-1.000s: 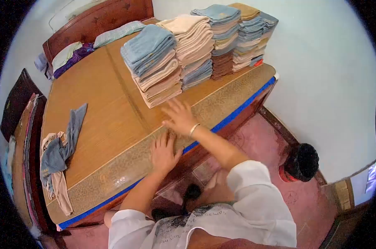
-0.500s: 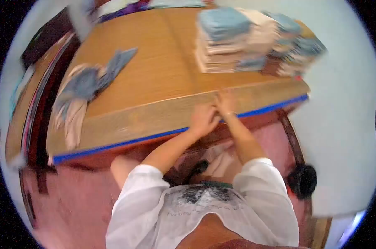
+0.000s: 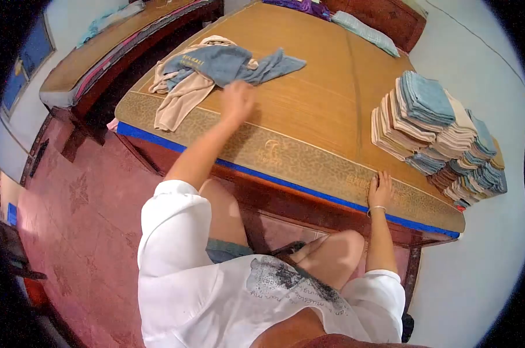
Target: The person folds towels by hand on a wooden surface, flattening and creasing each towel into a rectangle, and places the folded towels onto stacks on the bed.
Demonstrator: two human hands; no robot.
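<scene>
At the near edge of the blue towel, my left hand reaches over the bed mat; its fingertips are blurred, so I cannot tell whether they grip the cloth. The blue towel lies crumpled with beige towels at the bed's left front. My right hand rests on the patterned border of the bed, fingers spread, holding nothing, a bracelet at the wrist. Folded towels stand in tall stacks to its right and beyond it.
Pillows and a dark red headboard are at the far end of the bed. A second mat-covered bed stands at upper left. Pink floor shows at lower left, a pale wall at right.
The view has swung left. My hands, close together before, are now wide apart: the left has moved to the crumpled towels, while the right stays at the bed edge near the stacks.
</scene>
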